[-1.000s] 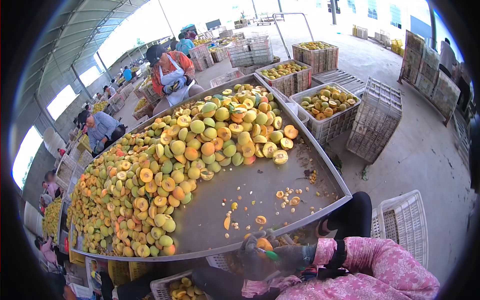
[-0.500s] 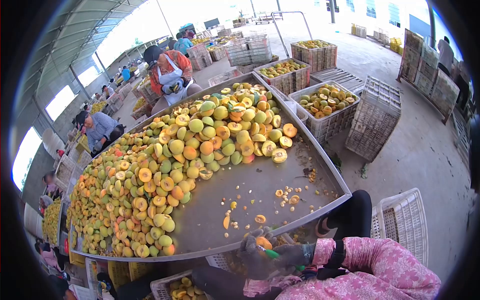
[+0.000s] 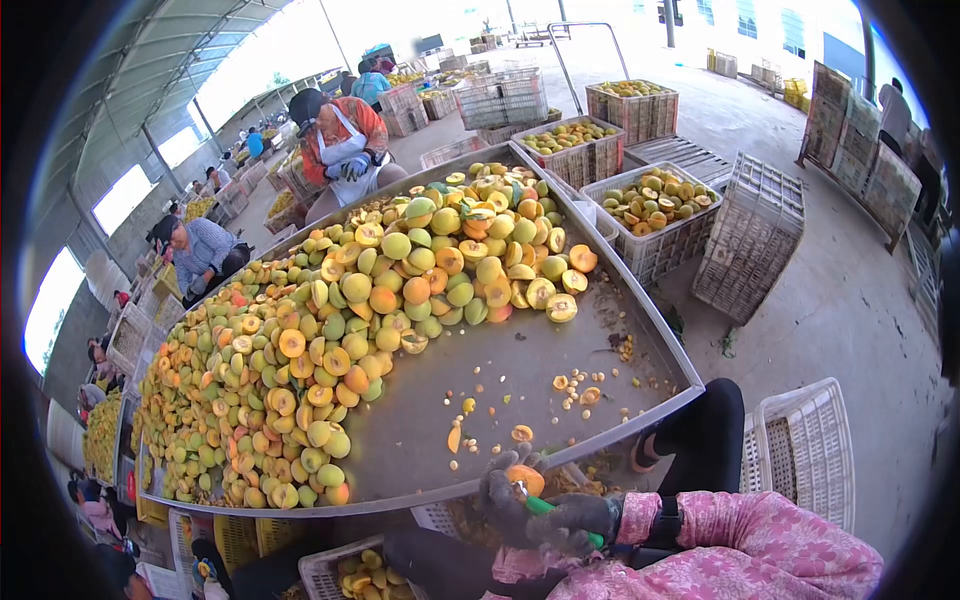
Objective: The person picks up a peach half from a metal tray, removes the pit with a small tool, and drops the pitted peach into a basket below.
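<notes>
My left hand point(image 3: 497, 497), in a dark grey glove, is closed around an orange apricot point(image 3: 525, 480) just in front of the table's near edge. From the right, my gloved right hand point(image 3: 578, 522) grips a green-handled tool point(image 3: 540, 505), its tip end against the fruit. The tool's working end is too small to make out. Above my hands, the metal sorting table point(image 3: 420, 440) bears a large heap of whole and halved apricots point(image 3: 330, 330). Loose pits point(image 3: 570, 390) and a few fruit pieces lie on its near right part.
A white crate point(image 3: 800, 450) stands to my right, and a crate of fruit point(image 3: 365, 575) is below the table at left. Filled crates point(image 3: 650, 205) and a tilted stacked crate point(image 3: 750, 240) stand beyond the right edge. A person in orange point(image 3: 345, 145) sits across the table.
The apricot and both hands have risen and turned slightly, showing more of the fruit. The person across has shifted their hands. The view moved a little.
</notes>
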`<control>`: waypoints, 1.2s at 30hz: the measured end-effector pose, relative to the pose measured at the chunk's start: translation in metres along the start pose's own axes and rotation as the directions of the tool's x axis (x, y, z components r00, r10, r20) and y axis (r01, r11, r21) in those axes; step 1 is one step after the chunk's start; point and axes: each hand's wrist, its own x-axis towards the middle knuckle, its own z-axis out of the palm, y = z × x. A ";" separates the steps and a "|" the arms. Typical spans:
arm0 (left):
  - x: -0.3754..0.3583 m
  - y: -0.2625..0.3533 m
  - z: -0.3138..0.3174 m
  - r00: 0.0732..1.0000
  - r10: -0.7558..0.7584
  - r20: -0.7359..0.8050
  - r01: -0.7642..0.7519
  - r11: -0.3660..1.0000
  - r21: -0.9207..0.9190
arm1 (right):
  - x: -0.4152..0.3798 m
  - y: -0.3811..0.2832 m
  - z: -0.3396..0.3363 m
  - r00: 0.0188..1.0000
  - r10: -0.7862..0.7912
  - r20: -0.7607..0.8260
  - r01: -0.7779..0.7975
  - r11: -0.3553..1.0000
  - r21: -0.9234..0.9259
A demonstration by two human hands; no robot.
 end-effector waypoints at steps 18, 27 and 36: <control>-0.006 0.025 -0.018 0.992 -0.017 0.121 -0.065 0.766 0.639 | -0.020 -0.020 -0.015 0.940 -0.337 -0.054 0.329 0.937 -0.119; -0.013 0.038 -0.010 0.991 -0.099 0.095 0.051 0.907 0.418 | 0.013 0.009 -0.043 0.727 -0.554 0.405 0.112 -0.486 -0.867; -0.013 0.022 -0.015 0.958 -0.286 0.025 0.287 0.954 -0.091 | 0.017 0.018 -0.021 0.862 -0.502 -0.075 0.309 0.636 -0.707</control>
